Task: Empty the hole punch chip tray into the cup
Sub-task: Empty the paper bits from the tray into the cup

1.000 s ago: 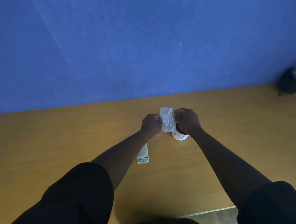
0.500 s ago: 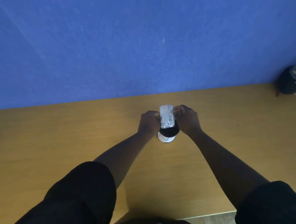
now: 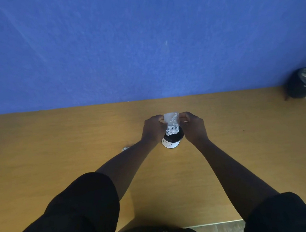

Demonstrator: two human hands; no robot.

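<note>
Blue wall fills the upper half of your view, and below it runs the wooden tabletop (image 3: 57,144). Your left hand (image 3: 152,130) and right hand (image 3: 194,126) are closed on the two long sides of the clear chip tray (image 3: 171,119), each grip pinching an edge with the fingers curled in. You hold the tray tilted, its near end lowered over the mouth of the cup (image 3: 172,141), which stands upright on the tabletop between your wrists. White paper chips (image 3: 172,129) are bunched at the tray's lower end, right at the cup's dark rim. A small part of the hole punch (image 3: 125,148) shows on the tabletop just beyond your left forearm, mostly hidden by it. A dark bin (image 3: 303,85) stands at the far right edge.
</note>
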